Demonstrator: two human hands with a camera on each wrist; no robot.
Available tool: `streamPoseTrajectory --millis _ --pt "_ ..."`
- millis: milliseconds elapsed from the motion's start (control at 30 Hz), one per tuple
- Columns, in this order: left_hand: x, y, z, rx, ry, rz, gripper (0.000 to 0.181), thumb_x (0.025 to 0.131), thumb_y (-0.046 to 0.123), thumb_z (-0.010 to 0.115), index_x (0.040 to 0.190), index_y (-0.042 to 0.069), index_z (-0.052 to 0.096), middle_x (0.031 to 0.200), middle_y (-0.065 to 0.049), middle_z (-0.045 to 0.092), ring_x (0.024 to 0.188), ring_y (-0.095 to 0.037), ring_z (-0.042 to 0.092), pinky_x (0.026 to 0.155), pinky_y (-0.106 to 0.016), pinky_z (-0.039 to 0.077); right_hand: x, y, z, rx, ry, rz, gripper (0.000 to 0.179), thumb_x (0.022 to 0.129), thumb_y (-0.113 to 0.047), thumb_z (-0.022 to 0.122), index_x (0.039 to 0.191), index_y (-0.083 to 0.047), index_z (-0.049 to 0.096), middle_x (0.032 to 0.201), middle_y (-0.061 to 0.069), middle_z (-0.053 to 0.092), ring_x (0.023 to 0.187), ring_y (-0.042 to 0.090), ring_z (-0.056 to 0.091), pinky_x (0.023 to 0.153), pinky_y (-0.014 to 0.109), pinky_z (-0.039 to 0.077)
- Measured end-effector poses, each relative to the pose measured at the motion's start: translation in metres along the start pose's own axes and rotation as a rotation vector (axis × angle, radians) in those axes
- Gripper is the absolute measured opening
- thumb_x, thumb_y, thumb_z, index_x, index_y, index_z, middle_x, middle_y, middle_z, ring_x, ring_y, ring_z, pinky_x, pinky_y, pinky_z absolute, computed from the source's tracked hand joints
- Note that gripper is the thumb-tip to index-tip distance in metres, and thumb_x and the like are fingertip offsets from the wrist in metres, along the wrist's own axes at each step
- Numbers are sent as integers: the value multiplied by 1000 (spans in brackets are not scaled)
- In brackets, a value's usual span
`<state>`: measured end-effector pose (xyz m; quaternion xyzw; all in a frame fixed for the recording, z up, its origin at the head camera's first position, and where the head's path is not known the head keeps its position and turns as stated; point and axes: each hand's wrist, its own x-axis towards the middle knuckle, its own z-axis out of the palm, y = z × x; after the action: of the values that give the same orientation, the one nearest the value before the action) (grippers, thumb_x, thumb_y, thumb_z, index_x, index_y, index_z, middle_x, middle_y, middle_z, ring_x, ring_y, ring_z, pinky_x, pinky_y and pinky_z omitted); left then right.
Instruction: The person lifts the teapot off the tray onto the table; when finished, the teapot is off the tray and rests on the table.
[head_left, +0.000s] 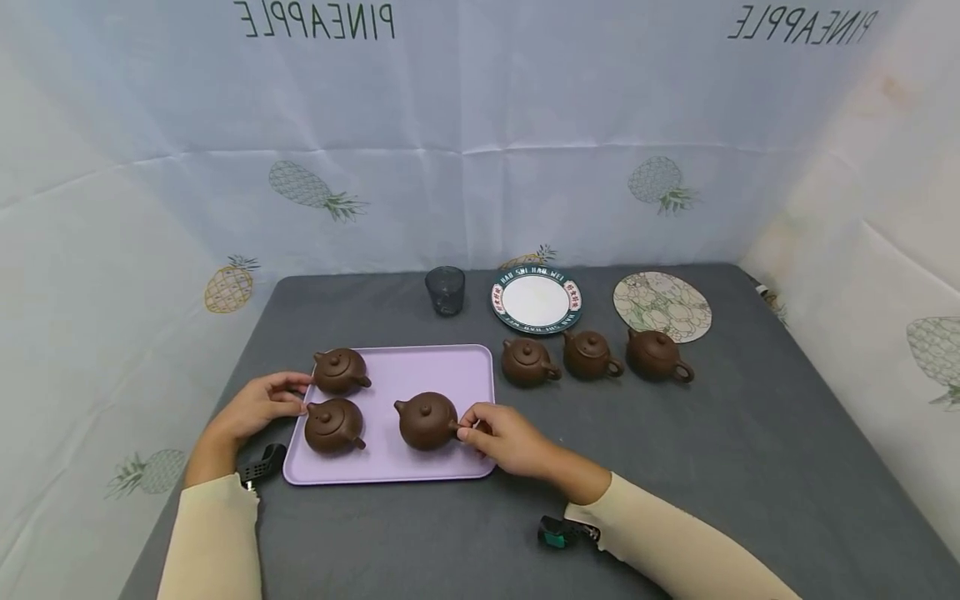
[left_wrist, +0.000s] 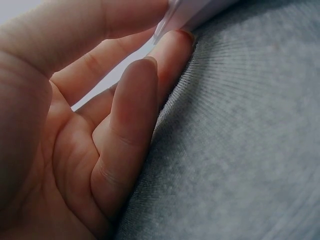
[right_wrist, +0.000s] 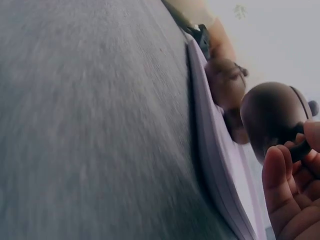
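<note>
You wear plain cream sleeves (head_left: 213,537) ending above the wrists, with a black left-wrist device (head_left: 262,464) and a black right-wrist device (head_left: 570,531) bearing a green patch (head_left: 554,540).

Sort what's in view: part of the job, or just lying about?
Likely in the job:
- right hand, gripping the handle of the held teapot
- left hand, at the edge of the tray
- two teapots on the tray
- probably the three teapots off it

Apparently lying about:
- dark glass
- plate
- round mat

The held brown teapot (head_left: 427,421) is upright over the lilac tray (head_left: 420,362).
</note>
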<state>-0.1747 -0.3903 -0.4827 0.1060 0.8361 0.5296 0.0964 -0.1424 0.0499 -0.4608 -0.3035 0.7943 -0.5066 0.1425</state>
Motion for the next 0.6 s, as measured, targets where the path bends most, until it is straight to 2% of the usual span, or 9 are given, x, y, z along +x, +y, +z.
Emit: streamPoseTrajectory --millis 100,200,300,400,600 --pt "-1 2 0 3 -3 1 47 85 -4 70 126 -14 51 107 -17 64 83 -9 67 73 -21 51 -6 2 -11 0 22 2 9 97 -18 62 94 -11 64 73 -2 60 63 9 56 56 27 47" --pt "-4 1 0 7 3 -6 48 85 -4 70 128 -14 51 108 -21 64 83 -8 67 74 -20 50 -12 1 -21 9 35 26 7 97 -14 62 95 -7 63 73 3 61 64 13 57 56 26 45" --pt "-6 0 0 9 3 -7 48 86 -3 69 129 -13 50 108 -20 64 84 -8 67 74 -19 50 -18 3 -32 29 49 45 8 98 -13 60 96 -6 63 75 4 61 66 16 59 56 27 45" --pt "-5 0 0 9 4 -4 47 86 -3 69 128 -14 50 107 -18 65 83 -9 67 74 -19 50 -25 11 -43 32 66 42 9 98 -19 60 96 -10 63 76 -1 60 67 15 60 56 28 46" --pt "-2 3 0 8 -7 -16 50 85 -2 71 129 -14 50 108 -23 64 85 -10 67 75 -19 49 -43 21 -64 16 105 46 11 98 -21 60 95 -11 62 78 0 60 67 17 60 57 30 46"
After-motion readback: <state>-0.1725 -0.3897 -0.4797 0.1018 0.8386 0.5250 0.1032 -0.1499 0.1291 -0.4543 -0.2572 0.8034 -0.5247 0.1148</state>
